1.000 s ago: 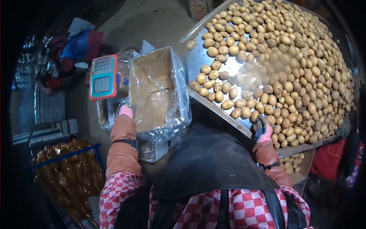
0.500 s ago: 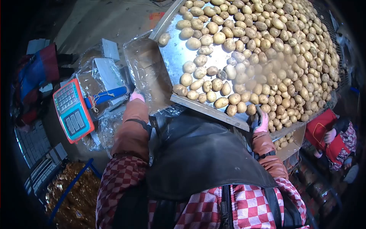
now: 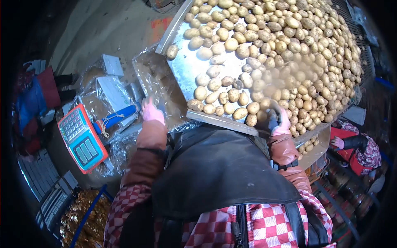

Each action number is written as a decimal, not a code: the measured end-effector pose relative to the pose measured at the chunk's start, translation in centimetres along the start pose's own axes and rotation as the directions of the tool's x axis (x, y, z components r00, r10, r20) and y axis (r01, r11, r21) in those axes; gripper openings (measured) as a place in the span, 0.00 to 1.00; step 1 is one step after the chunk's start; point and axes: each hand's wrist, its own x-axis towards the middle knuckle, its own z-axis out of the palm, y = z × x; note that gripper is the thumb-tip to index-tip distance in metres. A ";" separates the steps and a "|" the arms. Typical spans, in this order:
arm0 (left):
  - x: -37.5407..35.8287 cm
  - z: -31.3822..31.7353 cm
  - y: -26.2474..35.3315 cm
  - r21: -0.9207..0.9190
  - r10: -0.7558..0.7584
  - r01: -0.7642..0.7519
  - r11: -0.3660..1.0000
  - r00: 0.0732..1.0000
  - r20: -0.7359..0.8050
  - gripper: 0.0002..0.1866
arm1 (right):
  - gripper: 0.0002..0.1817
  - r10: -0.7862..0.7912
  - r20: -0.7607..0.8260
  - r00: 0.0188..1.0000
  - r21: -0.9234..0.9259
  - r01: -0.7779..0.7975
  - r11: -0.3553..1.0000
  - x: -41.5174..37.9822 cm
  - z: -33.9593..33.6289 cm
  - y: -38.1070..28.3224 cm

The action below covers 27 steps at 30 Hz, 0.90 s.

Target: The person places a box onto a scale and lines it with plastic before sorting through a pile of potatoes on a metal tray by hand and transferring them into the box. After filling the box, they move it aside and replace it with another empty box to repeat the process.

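My left hand, in a pink glove, is at the near left side of a cardboard box lined with clear plastic. Its fingers look spread and hold nothing that I can see. My right hand, in a pink and grey glove, curls over potatoes at the near edge of a metal sorting table. A potato seems to be within its fingers, though the glove hides most of it. Many potatoes cover the table, thickest to the right, with a few loose ones beside the box.
An orange-framed scale display on a blue post stands left, near plastic-wrapped boxes. Another cardboard box with potatoes sits below the table's right edge. One person is at far left, another at right.
My right hand has moved up slightly and curled over the potatoes at the edge. My left hand shows its fingers more spread by the box. My view has shifted slightly.
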 end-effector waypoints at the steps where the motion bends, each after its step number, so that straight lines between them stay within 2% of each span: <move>1: 0.2 -3.3 3.6 0.025 0.182 -0.184 0.983 0.982 0.043 0.23 | 0.14 -0.006 0.011 1.000 -0.002 0.006 1.000 0.2 0.3 -0.4; 2: 0.1 -6.9 8.3 -0.139 0.249 -0.225 0.964 0.949 0.191 0.22 | 0.14 -0.010 0.027 1.000 -0.003 0.010 1.000 0.2 0.4 -0.5; 3: -0.2 -9.1 12.0 -0.299 0.330 -0.236 0.925 0.888 0.321 0.21 | 0.14 -0.003 0.038 0.999 0.077 0.000 0.997 0.2 1.0 0.5; 4: -0.5 -7.6 12.9 -0.228 0.342 -0.262 0.938 0.816 0.465 0.19 | 0.14 0.035 0.047 0.998 0.175 -0.042 0.984 0.2 1.4 1.1; 6: -2.1 -8.8 18.4 0.009 0.170 -0.215 0.976 0.796 0.582 0.21 | 0.14 -0.007 0.044 0.999 0.219 -0.002 0.976 0.7 1.8 1.1; 7: -2.0 -8.5 18.3 0.013 0.178 -0.226 0.974 0.799 0.575 0.21 | 0.14 -0.054 0.063 0.997 0.149 0.044 0.988 0.9 1.4 0.8; 9: -0.9 -7.1 17.3 -0.025 0.209 -0.251 0.968 0.742 0.637 0.22 | 0.14 -0.001 0.165 0.986 0.149 -0.024 0.989 1.3 0.5 0.1; 10: -0.5 -6.6 16.9 -0.017 0.213 -0.262 0.965 0.744 0.633 0.22 | 0.15 0.039 0.229 0.973 0.121 -0.068 0.990 1.4 0.1 0.0; 12: 0.1 -7.3 17.0 -0.068 0.210 -0.216 0.974 0.743 0.635 0.22 | 0.15 0.053 0.244 0.968 0.153 -0.092 0.984 1.2 -0.3 0.4; 13: 0.3 -7.8 17.0 -0.105 0.227 -0.211 0.972 0.723 0.653 0.31 | 0.15 0.060 0.270 0.961 0.173 -0.109 0.979 1.2 -0.5 0.6; 14: 0.3 -8.6 17.6 -0.098 0.234 -0.225 0.969 0.729 0.643 0.31 | 0.15 0.055 0.255 0.966 0.186 -0.104 0.977 1.4 -0.4 1.0; 16: -0.5 -9.7 18.5 -0.300 0.100 0.109 0.948 0.792 0.602 0.31 | 0.19 0.240 0.338 0.910 0.449 -0.380 0.809 1.3 0.2 1.6; 17: -0.9 -9.5 19.1 -0.383 0.127 0.134 0.914 0.803 0.583 0.24 | 0.19 0.225 0.349 0.910 0.448 -0.373 0.812 1.9 0.0 1.3; 18: -1.4 -9.4 20.2 -0.377 0.127 0.127 0.918 0.804 0.581 0.24 | 0.24 0.138 0.397 0.907 0.380 -0.299 0.875 3.0 -1.0 -0.3; 19: -1.6 -9.4 21.8 -0.523 0.173 0.399 0.753 0.646 0.743 0.22 | 0.27 0.086 0.470 0.878 0.417 -0.307 0.856 4.0 -1.9 -2.6; 20: -1.8 -9.4 23.5 -0.544 0.285 0.660 0.518 0.467 0.837 0.21 | 0.31 0.029 0.536 0.844 0.450 -0.315 0.835 5.0 -2.6 -4.9; 22: -2.5 -11.3 28.4 -0.577 0.436 0.587 0.568 0.380 0.816 0.22 | 0.36 -0.141 0.575 0.806 0.321 -0.063 0.945 6.5 -3.2 -7.9; 23: -2.5 -10.0 29.1 -0.515 0.477 0.637 0.574 0.252 0.842 0.24 | 0.37 -0.167 0.618 0.768 0.355 -0.083 0.931 6.6 -2.3 -7.8; 24: -3.2 -10.9 31.4 -0.405 0.277 0.559 0.723 0.303 0.912 0.27 | 0.37 -0.210 0.412 0.887 0.379 0.043 0.925 6.5 -1.1 -7.4; 26: -3.0 -8.8 31.8 -0.453 0.395 0.429 0.781 0.222 0.891 0.30 | 0.35 -0.070 0.541 0.838 0.368 -0.161 0.916 7.1 -2.0 -6.1; 27: -3.2 -7.2 31.6 -0.458 0.396 0.431 0.777 0.230 0.889 0.30 | 0.35 -0.078 0.542 0.836 0.368 -0.153 0.917 7.2 -2.6 -6.3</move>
